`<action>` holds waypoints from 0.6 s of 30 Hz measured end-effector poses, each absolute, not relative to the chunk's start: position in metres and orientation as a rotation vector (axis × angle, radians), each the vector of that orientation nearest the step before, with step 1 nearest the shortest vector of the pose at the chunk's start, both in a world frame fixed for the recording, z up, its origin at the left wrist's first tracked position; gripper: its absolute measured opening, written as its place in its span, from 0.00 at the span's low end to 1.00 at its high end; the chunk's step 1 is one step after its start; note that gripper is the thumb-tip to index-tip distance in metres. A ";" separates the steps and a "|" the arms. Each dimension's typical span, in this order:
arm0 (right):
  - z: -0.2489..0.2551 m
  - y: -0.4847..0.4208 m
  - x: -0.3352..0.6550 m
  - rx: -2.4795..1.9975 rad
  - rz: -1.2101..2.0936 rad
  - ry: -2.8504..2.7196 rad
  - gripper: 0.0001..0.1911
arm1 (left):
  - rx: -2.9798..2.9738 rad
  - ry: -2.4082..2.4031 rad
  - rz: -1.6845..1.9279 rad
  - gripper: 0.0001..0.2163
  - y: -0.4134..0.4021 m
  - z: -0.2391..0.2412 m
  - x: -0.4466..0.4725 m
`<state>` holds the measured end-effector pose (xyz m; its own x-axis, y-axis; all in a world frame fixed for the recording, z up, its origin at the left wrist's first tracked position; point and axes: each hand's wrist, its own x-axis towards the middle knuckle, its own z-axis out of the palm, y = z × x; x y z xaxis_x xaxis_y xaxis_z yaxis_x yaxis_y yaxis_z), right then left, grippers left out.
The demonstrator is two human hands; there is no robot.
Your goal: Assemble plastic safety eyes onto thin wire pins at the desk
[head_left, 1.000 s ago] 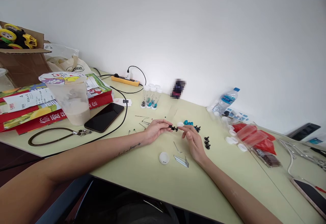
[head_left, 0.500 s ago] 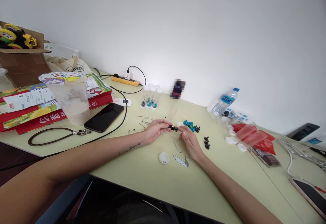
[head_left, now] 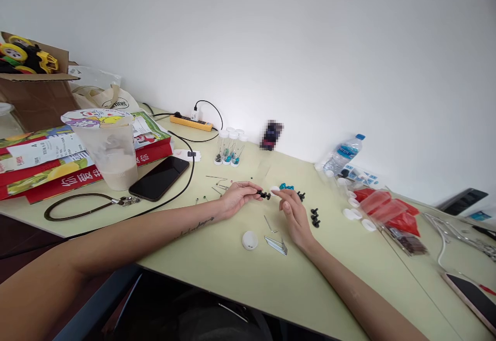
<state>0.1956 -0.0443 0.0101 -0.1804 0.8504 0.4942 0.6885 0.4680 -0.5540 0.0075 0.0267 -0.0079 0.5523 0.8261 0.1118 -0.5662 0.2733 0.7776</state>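
Over the middle of the table, my left hand [head_left: 238,199] pinches a small black wide-headed piece [head_left: 265,195] between thumb and fingers; it looks like a screw, but the detail is too small to be sure. My right hand [head_left: 295,216] is just to the right, apart from that piece, its index finger stretched out and nothing visible in it. Beyond its fingers lie blue pieces [head_left: 285,186], partly hidden, and black pieces [head_left: 315,218] lie to its right. Between my forearms are a white cap [head_left: 250,241], a single hex key [head_left: 270,224] and a row of hex keys [head_left: 276,245].
Capped clear tubes [head_left: 228,150] stand near the wall by an orange power strip [head_left: 190,123]. Left are a plastic cup [head_left: 116,160], a phone [head_left: 159,178] and a cable. A water bottle [head_left: 344,156], white caps [head_left: 352,213] and red bags [head_left: 403,222] lie right.
My right hand has drawn back a little to the right, away from the black piece, and its index finger has straightened. My left hand keeps its hold, almost unmoved.
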 end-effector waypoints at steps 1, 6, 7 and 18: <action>0.010 -0.044 0.196 -1.282 0.277 -1.947 0.22 | 0.877 0.351 0.961 0.04 0.027 -0.008 0.008; 0.009 -0.044 0.196 -1.313 0.281 -1.936 0.21 | 0.886 0.348 0.951 0.04 0.027 -0.009 0.008; 0.008 -0.044 0.196 -1.307 0.265 -1.920 0.20 | 0.884 0.344 0.951 0.04 0.027 -0.009 0.008; 0.010 -0.045 0.195 -1.302 0.231 -1.911 0.21 | 0.889 0.339 0.957 0.05 0.027 -0.008 0.007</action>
